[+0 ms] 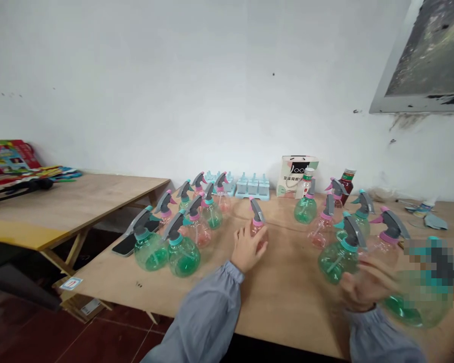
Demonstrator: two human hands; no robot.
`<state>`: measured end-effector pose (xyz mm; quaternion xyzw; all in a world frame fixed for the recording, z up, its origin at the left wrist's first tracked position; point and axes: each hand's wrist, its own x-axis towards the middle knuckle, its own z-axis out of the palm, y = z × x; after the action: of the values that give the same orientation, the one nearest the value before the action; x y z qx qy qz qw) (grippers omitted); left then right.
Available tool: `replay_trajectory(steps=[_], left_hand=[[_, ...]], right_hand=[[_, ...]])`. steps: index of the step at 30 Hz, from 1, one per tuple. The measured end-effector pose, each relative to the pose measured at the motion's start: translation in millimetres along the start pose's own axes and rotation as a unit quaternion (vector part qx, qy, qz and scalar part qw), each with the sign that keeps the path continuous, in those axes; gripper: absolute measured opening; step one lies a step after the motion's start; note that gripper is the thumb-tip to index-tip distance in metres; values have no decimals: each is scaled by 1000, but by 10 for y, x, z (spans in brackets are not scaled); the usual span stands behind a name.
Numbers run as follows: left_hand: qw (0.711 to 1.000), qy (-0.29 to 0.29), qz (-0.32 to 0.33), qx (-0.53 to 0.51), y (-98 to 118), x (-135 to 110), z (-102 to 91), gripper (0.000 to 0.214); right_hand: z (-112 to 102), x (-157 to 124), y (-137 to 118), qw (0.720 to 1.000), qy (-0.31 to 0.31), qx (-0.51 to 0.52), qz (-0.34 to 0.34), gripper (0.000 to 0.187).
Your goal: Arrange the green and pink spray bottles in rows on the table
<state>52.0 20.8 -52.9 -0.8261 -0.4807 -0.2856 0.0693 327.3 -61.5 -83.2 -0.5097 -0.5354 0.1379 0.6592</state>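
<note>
My left hand (246, 247) is wrapped round a pink spray bottle (258, 225) with a grey trigger, standing upright mid-table. My right hand (365, 285) is blurred by motion and closes on the lower side of a green spray bottle (336, 258) at the right. A cluster of several green and pink spray bottles (183, 232) stands to the left of my left hand. Another group of spray bottles (348, 217) stands at the right. Both arms wear grey sleeves.
The wooden table (287, 297) runs along a white wall. A phone (126, 244) lies at its left edge. Light-blue moulds (252, 186), a small box (293, 176) and a dark red bottle (347, 182) stand at the back. A second table (60, 206) with coloured packages is further left.
</note>
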Motion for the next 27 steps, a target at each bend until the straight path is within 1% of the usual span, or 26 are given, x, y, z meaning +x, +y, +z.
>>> replay_trajectory(steps=[1, 2, 3, 4, 5, 6, 7, 9, 11, 13, 14, 16, 19, 20, 21, 22, 23, 24, 25, 26, 27], left_hand=[[999, 4, 33, -8, 23, -68, -5, 51], [997, 10, 68, -17, 44, -135, -4, 52], [994, 17, 104, -26, 63, -194, 3, 52], [990, 25, 134, -33, 77, -243, 14, 53], [986, 32, 157, -38, 86, -279, 27, 53], [983, 39, 174, -40, 88, -302, 40, 52], [981, 43, 186, -41, 82, -312, 52, 52], [978, 45, 202, -39, 51, -305, 63, 51], [975, 35, 216, -38, 4, -280, 53, 50], [972, 24, 230, -38, -35, -257, 28, 47], [971, 21, 237, -37, -46, -251, 14, 45], [967, 25, 252, -34, -51, -249, -6, 45], [955, 64, 289, -24, -62, -292, -8, 48], [950, 90, 297, -24, -84, -322, -9, 49], [946, 133, 295, -24, -122, -359, -18, 48], [941, 192, 278, -25, -176, -403, -39, 47], [934, 264, 240, -23, -243, -453, -76, 46], [920, 350, 178, -15, -321, -507, -132, 47], [897, 433, 93, -1, -404, -562, -205, 50], [866, 500, -6, 17, -488, -617, -291, 54], [832, 544, -101, 32, -569, -670, -385, 60]], right_hand=[[121, -43, -59, 999, 20, -4, -31, 44], [265, -66, -137, 995, 38, -14, -86, 41], [422, -65, -227, 992, 1, -20, -123, 48], [581, -43, -318, 990, -45, -14, -135, 61], [731, -2, -399, 988, -87, -4, -124, 73], [864, 51, -464, 988, -116, 10, -102, 79], [974, 108, -505, 987, -140, 26, -72, 79], [1123, 211, -523, 981, -183, 69, -6, 70], [1191, 271, -484, 964, -226, 128, 52, 63], [1209, 292, -439, 944, -262, 181, 88, 65], [1206, 294, -425, 939, -268, 194, 94, 67], [1187, 301, -417, 943, -262, 190, 80, 66], [1139, 338, -420, 957, -235, 164, 54, 60], [1120, 356, -416, 958, -222, 168, 64, 55], [1100, 374, -410, 957, -207, 182, 88, 49], [1080, 391, -404, 953, -189, 204, 122, 43], [1059, 403, -401, 943, -173, 236, 159, 40], [1037, 409, -402, 929, -162, 272, 193, 40], [1014, 408, -409, 913, -157, 309, 217, 42], [990, 400, -423, 898, -153, 343, 229, 45], [966, 387, -443, 888, -149, 368, 230, 48]])
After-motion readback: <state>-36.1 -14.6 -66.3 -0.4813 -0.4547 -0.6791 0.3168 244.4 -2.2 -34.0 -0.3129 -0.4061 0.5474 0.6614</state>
